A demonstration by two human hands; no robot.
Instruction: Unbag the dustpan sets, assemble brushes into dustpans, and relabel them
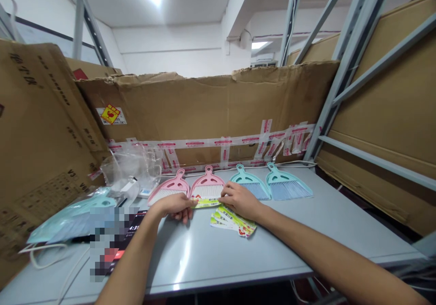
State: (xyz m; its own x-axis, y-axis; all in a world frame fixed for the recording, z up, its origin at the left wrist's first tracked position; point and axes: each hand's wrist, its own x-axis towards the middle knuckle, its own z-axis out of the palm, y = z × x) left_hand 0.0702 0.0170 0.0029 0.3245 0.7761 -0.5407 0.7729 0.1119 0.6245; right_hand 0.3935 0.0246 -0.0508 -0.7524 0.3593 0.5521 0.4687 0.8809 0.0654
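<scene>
A yellow-green label strip (207, 202) stretches between my two hands, just in front of a pink dustpan-and-brush set (207, 190). My left hand (177, 206) pinches the strip's left end, and my right hand (239, 199) grips its right end. Several similar labels (233, 221) lie fanned on the table below my right hand. Another pink set (170, 189) is behind my left hand. Two teal sets with blue bristles, one (250, 184) behind my right hand and one (288, 187) farther right, lie in the same row.
Bagged teal dustpans (71, 216), clear plastic bags (131, 168) and a partly pixelated phone-like screen (131, 232) are on the left of the grey table (190, 268). White cables run at the left edge. Cardboard (204, 109) stands behind; metal shelf posts rise at the sides.
</scene>
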